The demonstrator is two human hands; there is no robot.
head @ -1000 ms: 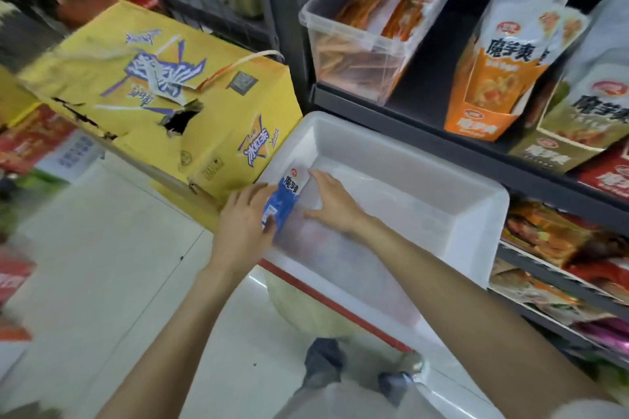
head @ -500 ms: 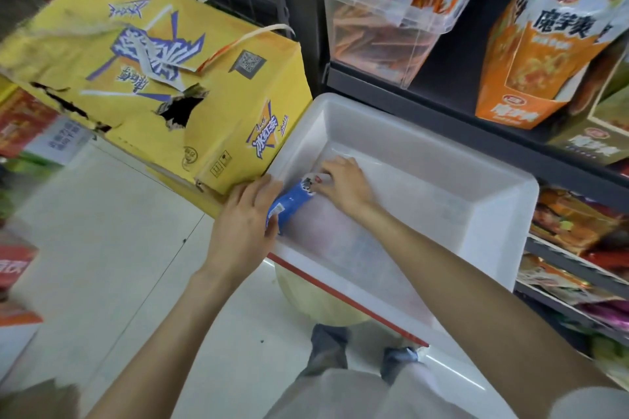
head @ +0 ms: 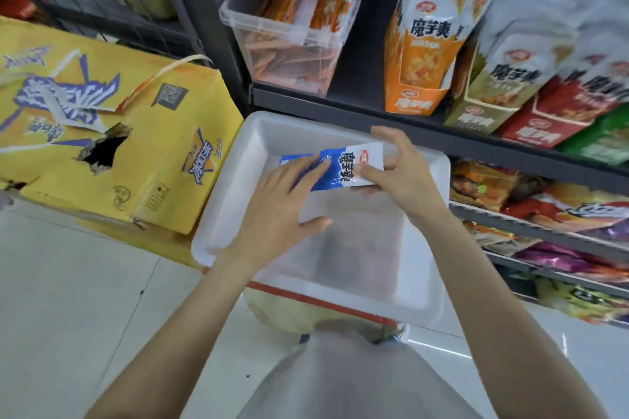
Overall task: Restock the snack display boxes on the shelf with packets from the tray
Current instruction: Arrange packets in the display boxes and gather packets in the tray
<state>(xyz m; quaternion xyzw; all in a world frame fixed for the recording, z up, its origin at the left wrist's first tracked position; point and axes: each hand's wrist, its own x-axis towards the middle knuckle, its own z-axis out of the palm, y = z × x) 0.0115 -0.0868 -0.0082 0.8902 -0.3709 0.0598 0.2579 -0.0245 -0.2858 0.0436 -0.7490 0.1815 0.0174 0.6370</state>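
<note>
From the head camera, a white plastic tray [head: 422, 289] sits below the shelf edge, its bottom bare apart from what the hands hold over it; a blue-and-white snack packet [head: 343, 168] lies sideways above the tray's far half, held between both hands; the left hand [head: 275, 211] has its fingers laid fairly straight over the blue end, thumb spread apart below, so its grip is open and pressing rather than curled; the right hand [head: 405, 177] pinches the white end between thumb and fingers, its grip closed on the packet. On the dark shelf [head: 357, 109] above, a clear plastic bin [head: 289, 54] holds orange packets, some upright near the top and more lying flat at the bottom; to its right stands an orange display box [head: 418, 78] with tall white-topped packets in it, then an olive display box [head: 476, 112], a red display box [head: 544, 119] and a green display box [head: 602, 143], each filled with similar packets, blurred. Lower shelves carry mixed colourful bags [head: 561, 201]. Left of the tray rests a torn yellow carton [head: 136, 133] on the pale tiled floor [head: 68, 299].
</note>
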